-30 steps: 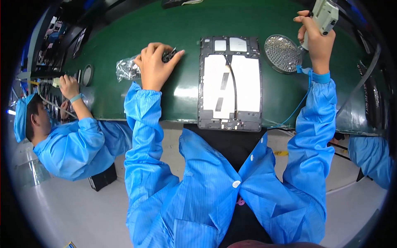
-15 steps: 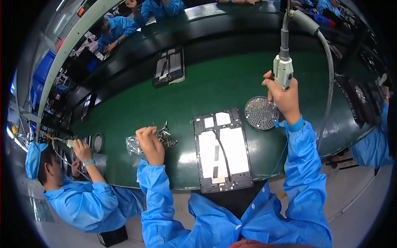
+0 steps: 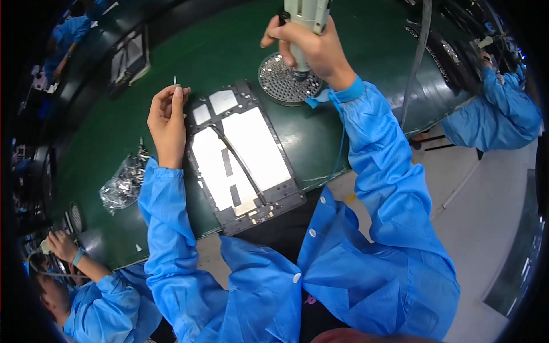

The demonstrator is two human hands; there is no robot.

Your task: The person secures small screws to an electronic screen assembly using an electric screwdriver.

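Observation:
My right hand (image 3: pixel 327 50) is wrapped round a pale electric screwdriver (image 3: pixel 305 16). The screwdriver points down, with its tip end over a round perforated dish (image 3: pixel 280 86) that holds many tiny shiny screws. A small thin metallic part (image 3: pixel 175 81) sticks up from the thumb and fingertips of my left hand (image 3: pixel 167 127); its exact kind cannot be made out. That hand is just left of an opened tablet-like device (image 3: pixel 263 151), which has a black frame, white panels and a dark cable across it. The device lies slanted near the table's front edge.
Left of my forearm lie a clear plastic bag (image 3: pixel 119 186) and a heap of small metal parts (image 3: pixel 140 155). Another device (image 3: pixel 128 60) sits farther back. The screwdriver's grey cable (image 3: pixel 422 51) hangs at right. Co-workers in blue sit at left (image 3: pixel 108 311) and right (image 3: pixel 497 117).
My left hand has left the heap of metal parts and now pinches a thin part beside the device. My right hand has brought the screwdriver over the screw dish. The view has turned.

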